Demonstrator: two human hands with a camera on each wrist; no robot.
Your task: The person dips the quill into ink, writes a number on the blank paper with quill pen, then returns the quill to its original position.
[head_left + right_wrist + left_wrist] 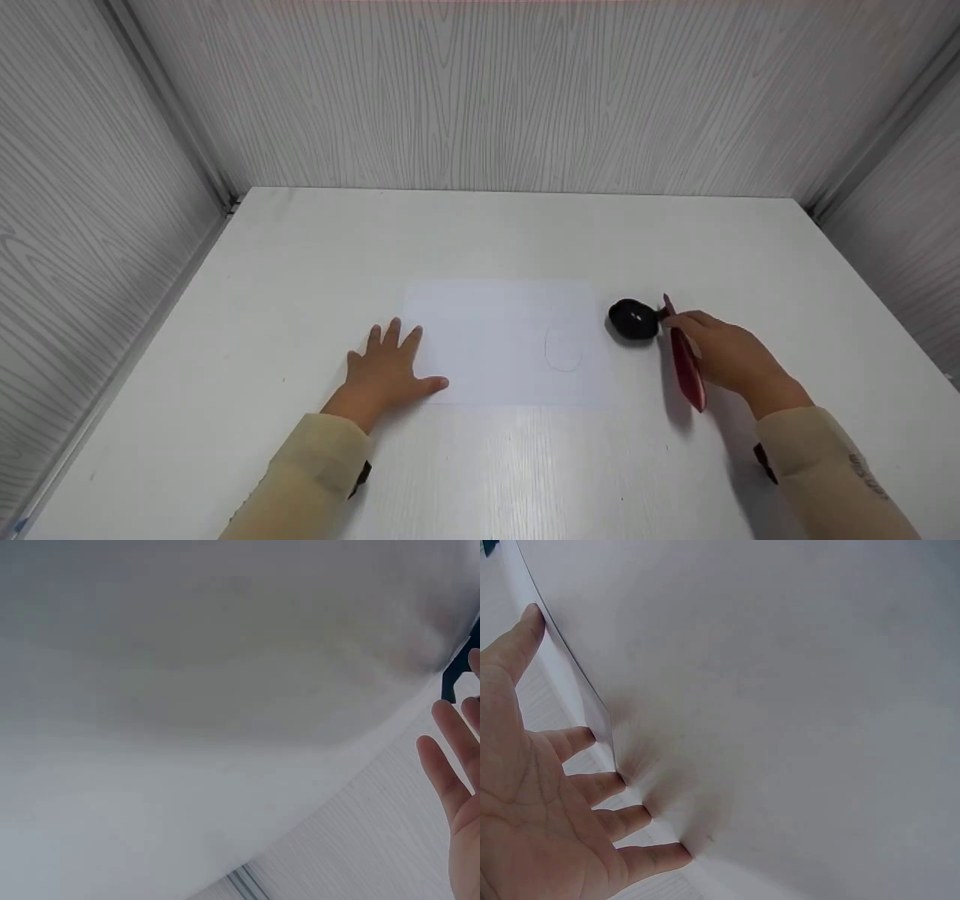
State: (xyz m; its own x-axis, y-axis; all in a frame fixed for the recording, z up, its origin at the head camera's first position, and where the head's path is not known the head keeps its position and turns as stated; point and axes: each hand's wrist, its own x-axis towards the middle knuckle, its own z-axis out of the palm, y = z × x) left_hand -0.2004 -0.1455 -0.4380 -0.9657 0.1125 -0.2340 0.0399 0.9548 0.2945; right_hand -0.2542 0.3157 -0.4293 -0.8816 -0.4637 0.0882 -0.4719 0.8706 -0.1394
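A white sheet of paper (480, 345) lies flat on the white table, with a thin open oval line (568, 370) drawn on its right part. At the paper's left edge rests my left hand (386, 376), palm down, fingers and thumb spread. My right hand (731, 356), right of the paper, holds a long, narrow dark red thing (684, 367) in its fingers. Left of the fingers is a glossy black rounded thing (634, 319) with a short black stem. Whether the stem joins the red thing, I cannot tell. A black piece (452, 679) shows near the right fingertips in the right wrist view.
The white tabletop (517, 232) extends on all sides of the paper. Behind it stands a grey wood-grain panel (480, 97), with similar panels at the left (97, 225) and right (907, 187).
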